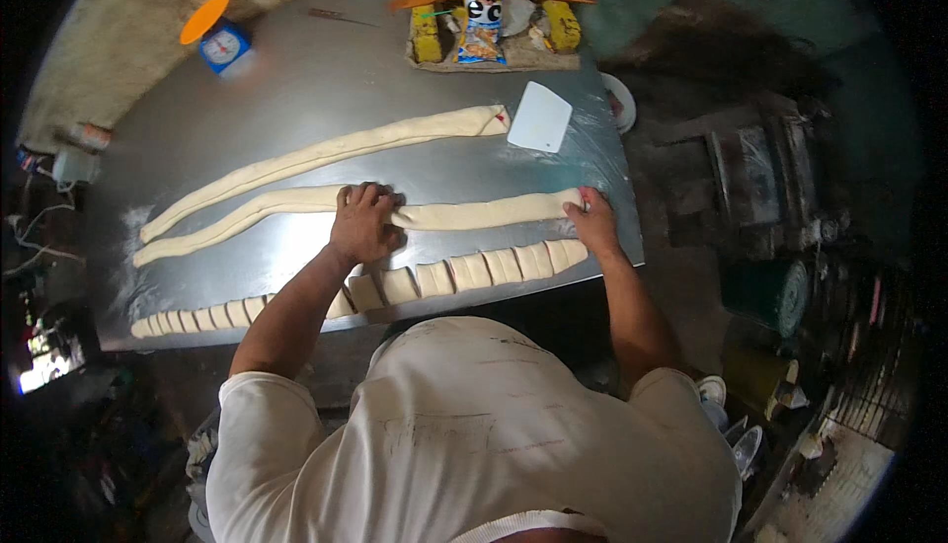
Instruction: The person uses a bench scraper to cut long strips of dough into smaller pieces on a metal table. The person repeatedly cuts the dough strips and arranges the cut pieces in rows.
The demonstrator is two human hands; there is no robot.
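A long dough rope lies across the metal table in front of me. My left hand is curled over this rope near its middle, fingers wrapped on it. At its right end my right hand pinches the tip between thumb and fingers. Behind it stretches a second dough rope, with a spot of red filling at its right end. Nearer my body, a row of cut dough pieces runs along the table's front edge, partly hidden by my left forearm.
On the metal table a white dough scraper lies right of the far rope. A blue kitchen scale with an orange pan stands at back left, near a knife. A yellow crate with a snack bag sits at the back.
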